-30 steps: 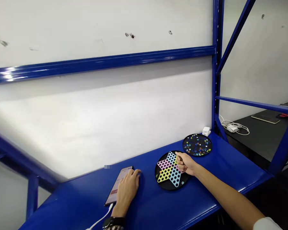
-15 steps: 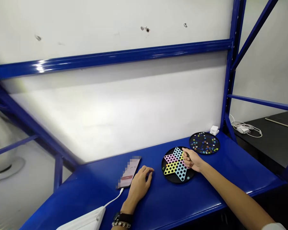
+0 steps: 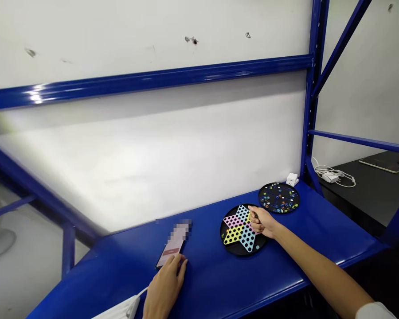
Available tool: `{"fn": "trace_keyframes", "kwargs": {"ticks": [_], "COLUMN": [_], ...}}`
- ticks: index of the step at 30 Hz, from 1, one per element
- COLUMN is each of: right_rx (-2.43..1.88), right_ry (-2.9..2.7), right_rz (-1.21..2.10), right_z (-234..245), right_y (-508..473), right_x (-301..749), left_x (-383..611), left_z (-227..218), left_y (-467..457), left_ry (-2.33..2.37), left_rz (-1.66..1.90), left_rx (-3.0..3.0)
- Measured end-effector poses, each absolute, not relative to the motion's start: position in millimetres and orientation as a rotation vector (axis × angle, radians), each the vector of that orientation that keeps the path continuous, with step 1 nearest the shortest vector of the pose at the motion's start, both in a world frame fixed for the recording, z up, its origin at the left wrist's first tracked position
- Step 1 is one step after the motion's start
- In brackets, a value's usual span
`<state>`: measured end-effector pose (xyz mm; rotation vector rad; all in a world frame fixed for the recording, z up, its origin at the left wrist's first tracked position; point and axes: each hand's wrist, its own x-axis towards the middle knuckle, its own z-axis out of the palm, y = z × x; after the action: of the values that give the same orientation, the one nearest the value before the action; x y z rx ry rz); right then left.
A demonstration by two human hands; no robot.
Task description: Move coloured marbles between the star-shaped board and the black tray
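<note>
A round black Chinese checkers board [image 3: 234, 252] with a blue, pink and yellow star full of holes lies on the blue table. Over the star's right side is my right hand [image 3: 262, 221], fingers curled in and thumb pressed against them; whatever they hold is hidden. My left hand [image 3: 166, 279] rests at the lower end of a phone [image 3: 174, 243], holding nothing, fingers loosely bent with the thumb apart. Behind my right hand a round black tray [image 3: 267, 208] carries several glass marbles [image 3: 285, 205].
A white charger [image 3: 291, 179] stands by the tray near the rack post. At the front left is a white device [image 3: 123, 309] with a cable towards the phone. Blue rack beams [image 3: 153, 80] cross before the wall. A dark table [image 3: 369, 186] with cables is at right.
My left hand has moved left and nearer to me, to the phone's lower end. My right hand keeps its curled shape over the board. The view has shifted slightly right.
</note>
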<state>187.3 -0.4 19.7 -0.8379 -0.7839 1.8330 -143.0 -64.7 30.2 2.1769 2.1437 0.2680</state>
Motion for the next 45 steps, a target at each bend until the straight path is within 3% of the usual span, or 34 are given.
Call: {"fn": "trace_keyframes", "kwargs": {"ticks": [8, 12, 17, 21, 27, 32, 45], "right_rx": [-0.868, -0.76, -0.786, -0.72, -0.672, -0.674, -0.658], "right_ry": [-0.868, -0.901, -0.657, -0.572, -0.456, -0.538, -0.606], "right_rz": [2.012, 2.22, 2.147, 2.035, 2.011, 2.061, 2.074], "right_z": [23.9, 21.1, 12.1, 16.6, 25.8, 23.3, 24.7], "right_y": [-4.0, -4.2, 4.6, 8.0, 4.2, 4.6, 3.8], "right_x": [187.2, 187.1, 187.9, 193.4, 196.2, 193.7, 192.3], "left_x": [-55.7, 21.2, 68.0, 31.8, -49.7, -51.0, -31.0], "left_z": [56.9, 78.5, 78.1, 72.1, 55.0, 40.9, 50.5], "left_y": [-61.0, -41.9, -26.9, -18.8, -4.2, 0.3, 10.6], "left_ry": [1.607, 1.306, 1.127, 1.281, 1.644, 1.694, 1.688], "left_rz": [0.96, 1.066, 0.954, 0.995, 0.395, 0.156, 0.087], "left_rx": [2.255, 2.333, 2.415, 2.358, 2.294, 2.316, 2.635]}}
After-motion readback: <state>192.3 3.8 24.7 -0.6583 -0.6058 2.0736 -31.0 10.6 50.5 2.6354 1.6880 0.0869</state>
